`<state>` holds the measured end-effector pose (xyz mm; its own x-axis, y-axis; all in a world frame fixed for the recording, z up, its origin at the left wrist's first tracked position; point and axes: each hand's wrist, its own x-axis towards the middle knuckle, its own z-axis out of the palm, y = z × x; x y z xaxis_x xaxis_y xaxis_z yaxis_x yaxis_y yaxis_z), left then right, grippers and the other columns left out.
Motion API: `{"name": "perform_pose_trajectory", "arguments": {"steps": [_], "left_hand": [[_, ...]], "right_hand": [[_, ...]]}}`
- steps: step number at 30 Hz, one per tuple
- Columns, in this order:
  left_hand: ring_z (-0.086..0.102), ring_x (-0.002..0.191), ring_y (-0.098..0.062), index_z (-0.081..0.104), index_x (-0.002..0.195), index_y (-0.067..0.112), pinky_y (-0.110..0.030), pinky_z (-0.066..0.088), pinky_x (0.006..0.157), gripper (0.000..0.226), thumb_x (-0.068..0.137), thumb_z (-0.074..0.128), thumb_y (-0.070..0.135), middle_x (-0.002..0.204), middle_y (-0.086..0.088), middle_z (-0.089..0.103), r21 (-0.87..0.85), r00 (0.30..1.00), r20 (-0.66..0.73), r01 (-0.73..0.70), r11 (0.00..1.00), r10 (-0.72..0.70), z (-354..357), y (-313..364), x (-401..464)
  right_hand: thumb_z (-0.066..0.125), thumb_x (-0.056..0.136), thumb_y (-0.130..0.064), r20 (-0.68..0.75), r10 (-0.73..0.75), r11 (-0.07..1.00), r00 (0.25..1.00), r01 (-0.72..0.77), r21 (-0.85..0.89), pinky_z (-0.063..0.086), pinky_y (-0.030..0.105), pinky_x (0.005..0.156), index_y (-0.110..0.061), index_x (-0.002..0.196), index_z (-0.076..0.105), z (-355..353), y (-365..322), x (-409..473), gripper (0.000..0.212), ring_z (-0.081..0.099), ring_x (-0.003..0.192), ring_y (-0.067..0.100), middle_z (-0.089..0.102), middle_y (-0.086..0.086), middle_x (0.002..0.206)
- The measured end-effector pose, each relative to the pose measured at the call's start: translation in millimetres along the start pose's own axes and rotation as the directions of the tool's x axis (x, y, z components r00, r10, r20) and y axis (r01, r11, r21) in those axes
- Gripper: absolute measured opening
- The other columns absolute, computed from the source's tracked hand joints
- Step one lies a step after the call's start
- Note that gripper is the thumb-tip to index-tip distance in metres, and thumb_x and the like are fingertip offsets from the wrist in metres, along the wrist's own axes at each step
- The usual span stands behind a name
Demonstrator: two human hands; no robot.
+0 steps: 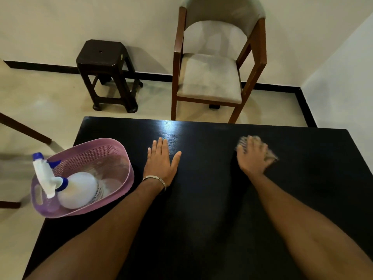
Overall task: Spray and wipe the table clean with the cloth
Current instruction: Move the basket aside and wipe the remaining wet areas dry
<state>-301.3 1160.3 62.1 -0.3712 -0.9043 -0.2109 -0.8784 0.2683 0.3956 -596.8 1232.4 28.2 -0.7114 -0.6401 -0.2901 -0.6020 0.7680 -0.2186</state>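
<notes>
head camera looks forward and down, close over the table (201, 199).

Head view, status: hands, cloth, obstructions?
Left hand flat on table, empty. Right hand pressing cloth, blurred. Spray bottle in basket.

I see a cream tiled floor (50, 102) meeting off-white walls (60, 21) along a black skirting band (153, 76). A dark plastic stool (105, 63) stands against the far wall, left of a wooden armchair (212, 77) with grey upholstery. Overhead light glares on the floor at left.
</notes>
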Motion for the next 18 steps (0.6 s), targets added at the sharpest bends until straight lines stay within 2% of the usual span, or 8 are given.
{"name": "perform_pose_trajectory", "arguments": {"steps": [3, 6, 9, 11, 12, 14, 16, 18], "left_hand": [[-0.006, 0.149, -0.02, 0.004, 0.154, 0.012, -0.038, -0.003, 0.121, 0.074, 0.098, 0.019, 0.057, 0.163, -0.006, 0.0, -0.004, 1.0, -0.028, -0.006, 1.0, 0.006, -1.1, 1.0, 5.8], [-0.006, 0.15, -0.02, 0.005, 0.154, 0.011, -0.037, -0.004, 0.12, 0.073, 0.099, 0.021, 0.055, 0.163, -0.007, 0.001, -0.004, 0.999, -0.036, -0.008, 1.0, 0.008, 2.7, 4.1, 5.5], [-0.006, 0.149, -0.019, 0.006, 0.154, 0.011, -0.037, -0.004, 0.121, 0.07, 0.099, 0.021, 0.052, 0.163, -0.007, 0.0, -0.03, 1.0, -0.023, -0.021, 0.999, 0.02, 8.9, 14.5, 1.9], [-0.006, 0.149, -0.019, 0.006, 0.154, 0.01, -0.037, -0.003, 0.121, 0.07, 0.099, 0.02, 0.052, 0.163, -0.007, 0.001, -0.031, 0.999, -0.024, -0.041, 0.999, 0.04, 15.2, 25.9, -1.4], [-0.006, 0.149, -0.019, 0.007, 0.154, 0.01, -0.038, -0.003, 0.121, 0.07, 0.099, 0.021, 0.052, 0.163, -0.007, 0.002, -0.031, 0.999, -0.023, -0.05, 0.998, 0.049, 19.0, 31.1, -3.0], [-0.005, 0.15, -0.02, 0.007, 0.154, 0.01, -0.038, -0.003, 0.121, 0.07, 0.099, 0.022, 0.051, 0.162, -0.007, 0.003, -0.035, 0.997, -0.004, -0.074, 0.997, 0.074, 25.9, 42.2, -7.5], [-0.005, 0.15, -0.02, 0.007, 0.154, 0.01, -0.038, -0.003, 0.121, 0.07, 0.099, 0.02, 0.052, 0.163, -0.006, 0.003, -0.035, 0.993, 0.016, -0.113, 0.993, 0.114, 31.7, 53.1, -13.1], [-0.005, 0.15, -0.02, 0.006, 0.154, 0.011, -0.037, -0.003, 0.121, 0.071, 0.098, 0.019, 0.053, 0.163, -0.006, 0.003, -0.04, 0.989, 0.029, -0.147, 0.988, 0.148, 35.2, 61.6, -18.7]], "right_hand": [[0.028, 0.101, -0.056, 0.066, -0.299, 0.951, 0.952, 0.303, -0.058, 0.002, 0.073, 0.113, -0.037, 0.158, 0.007, 19.3, -66.7, -2.2, 0.064, -0.004, 0.153, 0.029, -0.003, -0.005, 0.167], [0.028, 0.101, -0.056, 0.165, -0.543, 0.819, 0.823, 0.563, -0.111, 0.0, 0.072, 0.114, -0.036, 0.158, 0.009, 39.2, -113.6, -40.9, 0.063, -0.006, 0.153, 0.026, -0.004, -0.007, 0.167], [0.03, 0.1, -0.057, 0.242, -0.707, 0.66, 0.665, 0.743, -0.114, 0.001, 0.068, 0.115, -0.036, 0.158, 0.014, 52.2, -97.1, -90.1, 0.063, -0.006, 0.153, 0.022, 0.0, -0.009, 0.167], [0.034, 0.099, -0.059, 0.244, -0.752, 0.614, 0.612, 0.785, -0.076, -0.003, 0.062, 0.118, -0.04, 0.156, 0.017, 49.2, -53.6, -108.4, 0.063, -0.005, 0.154, 0.017, 0.003, -0.012, 0.166], [0.035, 0.098, -0.059, 0.221, -0.744, 0.633, 0.631, 0.771, -0.072, -0.004, 0.058, 0.119, -0.043, 0.156, 0.018, 44.0, -25.6, -111.8, 0.063, -0.004, 0.153, 0.015, 0.004, -0.014, 0.166], [0.038, 0.098, -0.057, 0.149, -0.627, 0.762, 0.765, 0.642, -0.088, -0.001, 0.055, 0.12, -0.047, 0.154, 0.016, 25.7, 38.1, -107.3, 0.062, -0.005, 0.152, 0.012, 0.001, -0.017, 0.164], [0.039, 0.099, -0.054, 0.075, -0.363, 0.923, 0.929, 0.369, -0.109, 0.003, 0.054, 0.12, -0.046, 0.155, 0.013, 0.3, 111.0, -101.1, 0.062, -0.004, 0.152, 0.013, -0.001, -0.017, 0.164], [0.038, 0.1, -0.054, 0.032, -0.04, 0.997, 0.999, 0.042, -0.06, 0.005, 0.056, 0.121, -0.04, 0.156, 0.013, -20.9, 193.1, -98.4, 0.063, 0.001, 0.153, 0.02, 0.004, -0.009, 0.167]]}}
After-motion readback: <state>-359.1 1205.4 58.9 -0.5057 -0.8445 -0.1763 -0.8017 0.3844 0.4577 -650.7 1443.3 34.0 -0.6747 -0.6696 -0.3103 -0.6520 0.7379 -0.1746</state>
